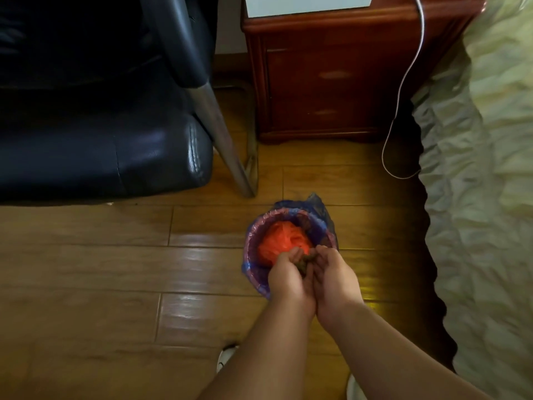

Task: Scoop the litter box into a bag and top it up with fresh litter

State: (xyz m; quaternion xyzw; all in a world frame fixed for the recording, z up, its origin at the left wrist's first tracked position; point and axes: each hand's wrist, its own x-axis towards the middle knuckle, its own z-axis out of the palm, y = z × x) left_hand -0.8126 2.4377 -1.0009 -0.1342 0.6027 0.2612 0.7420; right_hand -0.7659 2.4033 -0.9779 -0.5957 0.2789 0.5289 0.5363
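Observation:
A small round bin lined with a blue-purple plastic bag (253, 272) stands on the wooden floor. An orange plastic bag (281, 241) lies bunched inside it. My left hand (288, 277) and my right hand (333, 274) are pressed side by side over the bin's near rim. Between their fingers is a small brown-green clump (306, 259), held by both hands just above the orange bag. No litter box or scoop is in view.
A black leather chair (101, 145) with a metal leg (222, 134) stands at left. A red-brown nightstand (323, 76) is behind the bin, with a white cable (402, 90) hanging down. A bed with a pale quilt (484, 183) fills the right side.

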